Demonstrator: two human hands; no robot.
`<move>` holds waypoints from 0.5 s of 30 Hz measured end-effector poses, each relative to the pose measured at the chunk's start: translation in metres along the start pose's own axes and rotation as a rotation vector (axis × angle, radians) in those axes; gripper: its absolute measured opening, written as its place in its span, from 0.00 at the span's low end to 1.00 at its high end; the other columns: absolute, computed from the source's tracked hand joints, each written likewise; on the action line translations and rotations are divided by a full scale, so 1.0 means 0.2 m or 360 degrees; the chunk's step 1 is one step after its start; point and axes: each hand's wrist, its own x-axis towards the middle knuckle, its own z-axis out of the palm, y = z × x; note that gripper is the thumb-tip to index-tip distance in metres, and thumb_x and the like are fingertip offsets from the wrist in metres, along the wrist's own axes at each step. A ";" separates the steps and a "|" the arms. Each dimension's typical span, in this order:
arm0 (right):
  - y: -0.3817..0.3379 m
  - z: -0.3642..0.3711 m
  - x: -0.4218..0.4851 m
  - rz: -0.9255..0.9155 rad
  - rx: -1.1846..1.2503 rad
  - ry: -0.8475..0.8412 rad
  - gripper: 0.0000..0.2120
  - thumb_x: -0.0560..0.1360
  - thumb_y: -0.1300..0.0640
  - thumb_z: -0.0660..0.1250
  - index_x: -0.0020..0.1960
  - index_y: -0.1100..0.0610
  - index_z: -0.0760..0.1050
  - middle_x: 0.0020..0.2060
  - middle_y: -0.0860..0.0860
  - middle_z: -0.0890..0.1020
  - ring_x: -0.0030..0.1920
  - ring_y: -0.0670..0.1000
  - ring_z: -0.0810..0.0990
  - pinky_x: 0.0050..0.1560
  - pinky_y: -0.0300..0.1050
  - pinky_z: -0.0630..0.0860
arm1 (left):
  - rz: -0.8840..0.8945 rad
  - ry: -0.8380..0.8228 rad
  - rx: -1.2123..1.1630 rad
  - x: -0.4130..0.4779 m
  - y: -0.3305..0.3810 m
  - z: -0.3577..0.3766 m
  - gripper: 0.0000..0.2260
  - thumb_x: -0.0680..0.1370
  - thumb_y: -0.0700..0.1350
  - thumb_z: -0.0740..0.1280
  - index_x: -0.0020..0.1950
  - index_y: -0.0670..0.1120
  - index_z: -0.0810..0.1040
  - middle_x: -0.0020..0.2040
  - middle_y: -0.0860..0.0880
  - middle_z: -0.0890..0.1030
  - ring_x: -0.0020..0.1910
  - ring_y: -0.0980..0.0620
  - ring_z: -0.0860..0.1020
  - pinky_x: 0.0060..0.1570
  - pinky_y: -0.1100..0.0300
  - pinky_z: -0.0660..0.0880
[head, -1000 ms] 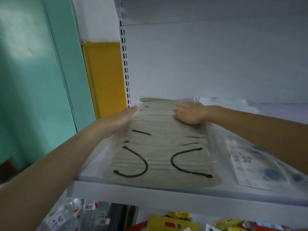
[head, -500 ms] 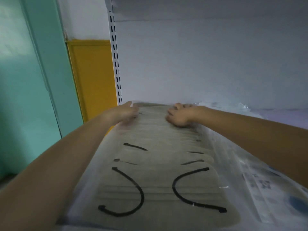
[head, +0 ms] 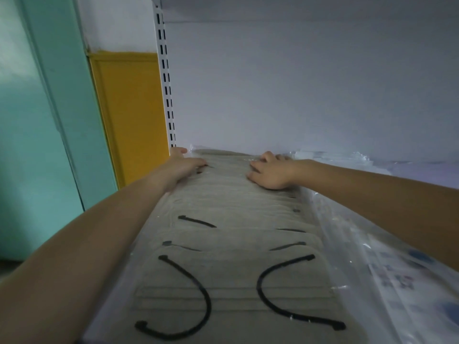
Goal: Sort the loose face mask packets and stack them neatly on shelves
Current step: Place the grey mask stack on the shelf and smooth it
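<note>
Two bare hands reach to the far end of one long clear packet of grey face masks [head: 223, 202], which lies lengthwise on the shelf [head: 437, 176] and runs back to the white back panel [head: 298, 95]. Inside the film the masks overlap like tiles. Two full black ear loops curve at the near end, and four shorter stretches of loop show farther along.

The left hand [head: 182, 167] lies palm down on the packet's far left corner, released, with its fingers stretched out. Its fingertips reach the edge beside the one slotted white upright [head: 165, 83]. The right hand [head: 272, 173] rests on the far right part of the same packet. It too is released, its fingers loosely bent and their tips pressing on the film.

A second clear packet [head: 397, 274] lies just beside the first on its right. It carries a blurred label in blue and grey, and the right forearm crosses above it. Left of the upright stand one yellow panel [head: 131, 112] and a teal wall [head: 37, 132].
</note>
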 end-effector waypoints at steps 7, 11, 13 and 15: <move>-0.01 0.01 -0.01 -0.0003 0.0026 0.0027 0.28 0.80 0.40 0.43 0.76 0.52 0.51 0.75 0.57 0.50 0.73 0.64 0.54 0.72 0.59 0.53 | 0.0024 -0.0015 -0.0137 0.00 0.01 0.01 0.29 0.74 0.48 0.71 0.70 0.40 0.64 0.48 0.49 0.76 0.39 0.54 0.74 0.34 0.62 0.70; -0.01 -0.01 -0.03 0.0010 0.0050 0.0020 0.28 0.80 0.39 0.43 0.75 0.50 0.53 0.75 0.57 0.50 0.73 0.64 0.54 0.72 0.60 0.53 | 0.0081 -0.0097 -0.0149 0.00 0.01 -0.01 0.15 0.75 0.45 0.70 0.57 0.46 0.67 0.42 0.51 0.74 0.37 0.57 0.74 0.24 0.69 0.72; -0.01 -0.03 -0.03 0.0001 0.0095 0.0036 0.27 0.80 0.39 0.43 0.75 0.50 0.53 0.75 0.57 0.51 0.73 0.63 0.54 0.72 0.59 0.54 | 0.0125 -0.0119 -0.0116 -0.01 0.01 -0.02 0.16 0.76 0.46 0.69 0.60 0.46 0.68 0.44 0.52 0.74 0.38 0.58 0.73 0.25 0.68 0.71; -0.01 -0.04 -0.03 -0.0007 0.0176 0.0048 0.26 0.80 0.41 0.44 0.74 0.51 0.55 0.74 0.57 0.52 0.73 0.62 0.55 0.72 0.59 0.55 | 0.0149 -0.0121 -0.0087 0.00 0.00 -0.02 0.21 0.76 0.47 0.68 0.66 0.43 0.68 0.46 0.52 0.76 0.38 0.58 0.74 0.25 0.68 0.71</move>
